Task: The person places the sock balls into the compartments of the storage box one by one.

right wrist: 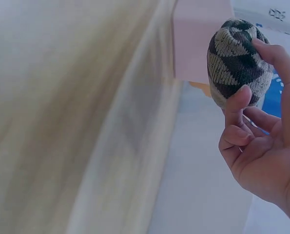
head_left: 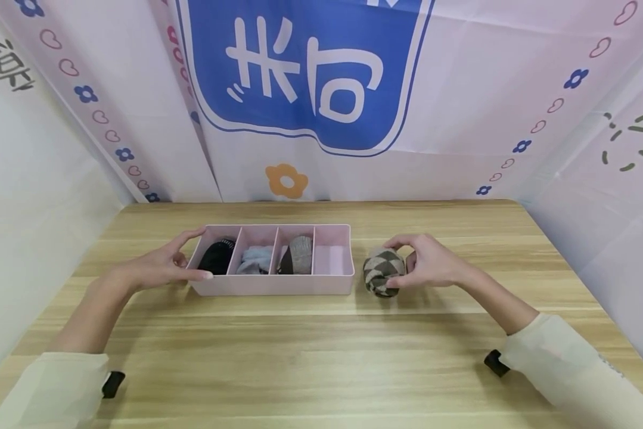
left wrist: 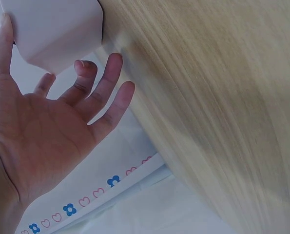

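A pink storage box (head_left: 270,285) with a row of compartments stands on the table. My left hand (head_left: 160,265) holds its left end, thumb on the front wall and index finger at the back corner; the other fingers hang loosely beside it in the left wrist view. A black rolled sock (head_left: 217,256) lies in the leftmost compartment, a light grey-blue one (head_left: 255,260) beside it, then a grey and dark brown one (head_left: 300,255). The rightmost compartment shows bare floor. Just right of the box, my right hand (head_left: 428,262) pinches a rolled diamond-patterned sock (right wrist: 237,61) between thumb and fingers.
The wooden table (head_left: 300,363) extends in front of the box and to both sides. A printed fabric backdrop (head_left: 460,119) hangs behind the table's far edge, with white sheets at the left and right. Dark straps hang below both sleeves.
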Tool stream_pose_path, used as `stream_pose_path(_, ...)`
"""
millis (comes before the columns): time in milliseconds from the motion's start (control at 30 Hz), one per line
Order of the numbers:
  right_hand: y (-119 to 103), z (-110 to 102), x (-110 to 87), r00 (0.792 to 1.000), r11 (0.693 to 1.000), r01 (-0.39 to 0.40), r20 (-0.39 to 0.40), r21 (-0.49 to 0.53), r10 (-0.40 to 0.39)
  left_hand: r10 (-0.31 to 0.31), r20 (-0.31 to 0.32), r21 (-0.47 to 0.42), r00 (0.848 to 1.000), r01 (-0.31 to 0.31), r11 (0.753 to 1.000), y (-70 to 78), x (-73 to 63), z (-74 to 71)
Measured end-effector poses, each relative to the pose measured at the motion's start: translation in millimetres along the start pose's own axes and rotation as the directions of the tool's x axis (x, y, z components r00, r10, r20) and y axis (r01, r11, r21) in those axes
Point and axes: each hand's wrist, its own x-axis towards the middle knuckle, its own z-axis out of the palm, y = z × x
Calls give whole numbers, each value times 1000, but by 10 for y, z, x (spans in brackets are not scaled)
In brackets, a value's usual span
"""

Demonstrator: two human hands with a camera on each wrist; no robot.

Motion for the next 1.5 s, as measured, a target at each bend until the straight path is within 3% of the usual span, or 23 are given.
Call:
stream_pose_path(633,-237,-191,354,991,998,21,-132,60,-13,1,-6,0,1000,-1,1000,4,-8,10)
stream_pose_path(1267,-419,-57,702,993,991,31,-120,133,-15,10,-15,-25,1000,-10,1000,11,-13,20)
stream_pose_path(1500,-455,34,809,994,992,72,-95,104,-62,2,-14,-20,1000,-2,1000,4,-10,24)
